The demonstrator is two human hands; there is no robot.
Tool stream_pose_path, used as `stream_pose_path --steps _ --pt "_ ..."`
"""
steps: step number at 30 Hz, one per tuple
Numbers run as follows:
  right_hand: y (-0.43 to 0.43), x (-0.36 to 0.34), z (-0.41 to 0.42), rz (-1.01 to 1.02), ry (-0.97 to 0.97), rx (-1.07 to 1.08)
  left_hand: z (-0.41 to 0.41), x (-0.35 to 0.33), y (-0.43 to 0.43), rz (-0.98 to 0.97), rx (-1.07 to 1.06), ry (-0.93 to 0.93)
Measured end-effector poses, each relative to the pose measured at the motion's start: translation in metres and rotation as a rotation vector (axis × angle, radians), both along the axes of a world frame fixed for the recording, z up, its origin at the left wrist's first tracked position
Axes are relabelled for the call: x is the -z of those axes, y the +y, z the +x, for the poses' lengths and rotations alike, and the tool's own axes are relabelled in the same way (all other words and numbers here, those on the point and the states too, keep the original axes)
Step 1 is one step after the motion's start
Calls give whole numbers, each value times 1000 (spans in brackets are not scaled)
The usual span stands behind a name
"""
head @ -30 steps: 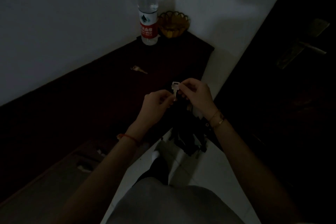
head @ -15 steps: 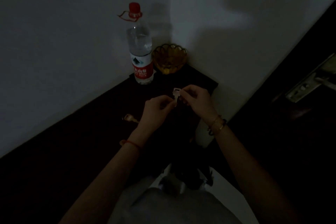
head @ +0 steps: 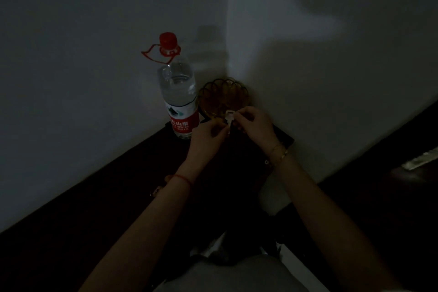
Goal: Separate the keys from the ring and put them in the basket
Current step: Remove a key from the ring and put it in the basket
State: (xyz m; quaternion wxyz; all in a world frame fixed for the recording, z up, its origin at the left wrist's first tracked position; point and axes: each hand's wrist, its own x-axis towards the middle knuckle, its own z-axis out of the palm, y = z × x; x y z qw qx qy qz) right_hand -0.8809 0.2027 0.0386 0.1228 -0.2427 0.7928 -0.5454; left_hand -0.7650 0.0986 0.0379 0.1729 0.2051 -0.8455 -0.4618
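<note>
Key [head: 229, 121], pale and upright, sits pinched between both hands above a dark worktop [head: 99, 197] in a dim room. The left hand [head: 205, 136] closes its fingertips on the blade; the right hand [head: 254, 124] grips by the head (any ring is too dark to see). Just behind the hands stands an amber basket [head: 224, 97], with a water bottle [head: 179, 99] beside it.
</note>
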Motion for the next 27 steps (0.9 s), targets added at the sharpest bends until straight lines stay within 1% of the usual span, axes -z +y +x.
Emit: stream_pose_path --steps 2,5,8,10,14,17,21,24,27 --pt "-14 -6 -23 17 23 2 -20 -2 -6 -17 -54 9" --pt "-42 -10 -65 100 42 -57 -58 -4 -19 -12 -170 8" --pt "-57 -11 -80 155 88 -64 -68 -2 -22 -15 -190 14" --pt "-63 -10 -87 215 116 -75 -69 0 -20 -58 -194 0" --pt "-88 6 -105 329 129 -162 -71 7 -22 -196 -275 -51" --pt "-101 17 -109 412 131 -231 -64 12 -21 -291 -274 -72" --pt "-110 31 -111 474 103 -312 -50 18 -21 -354 -248 -64" --pt "-113 36 -109 525 115 -343 -43 21 -21 -349 -218 -83" --pt "-112 39 -108 571 180 -354 -40 24 -20 -324 -183 -102"
